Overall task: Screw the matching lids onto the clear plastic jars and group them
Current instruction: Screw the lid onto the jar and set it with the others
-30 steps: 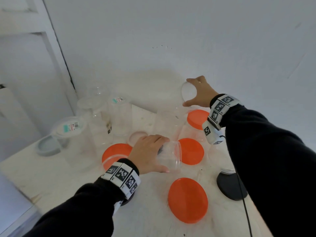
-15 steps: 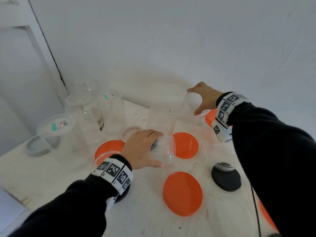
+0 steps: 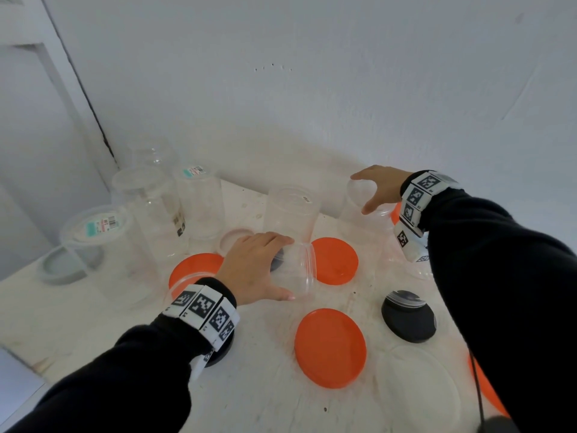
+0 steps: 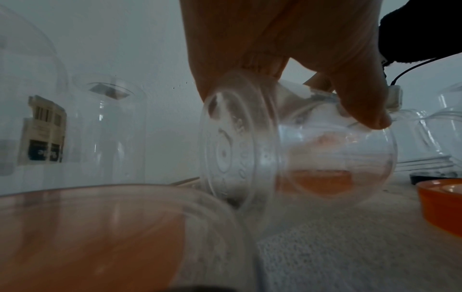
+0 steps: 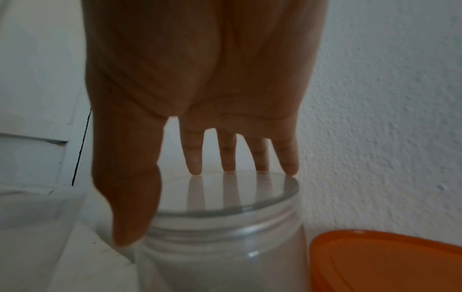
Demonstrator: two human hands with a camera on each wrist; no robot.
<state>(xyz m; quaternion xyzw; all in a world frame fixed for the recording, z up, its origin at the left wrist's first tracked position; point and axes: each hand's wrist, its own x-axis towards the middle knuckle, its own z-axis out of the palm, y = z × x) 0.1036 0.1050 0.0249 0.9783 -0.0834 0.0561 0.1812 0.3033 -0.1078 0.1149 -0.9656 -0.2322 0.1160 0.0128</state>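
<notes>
Nearest us, just this side of the left hand (image 3: pixel 254 270), a loose orange lid (image 3: pixel 330 347) lies flat on the worktop (image 3: pixel 93 332). The left grip is curled over a small clear jar (image 3: pixel 299 270) lying on its side, thumb on the near wall, fingers on the far one. We should stand it upright, mouth up, before trying a lid; the thin wall will likely flex, so hold lightly.

Farther off, the right hand (image 3: pixel 379 189) rests nearly straight fingertips (image 5: pixel 194 166) on the upturned base of an inverted clear jar (image 3: pixel 363 214), thumb against its side. We judge it needs turning mouth-up too. An orange lid (image 5: pixel 390 262) lies just right of it.
</notes>
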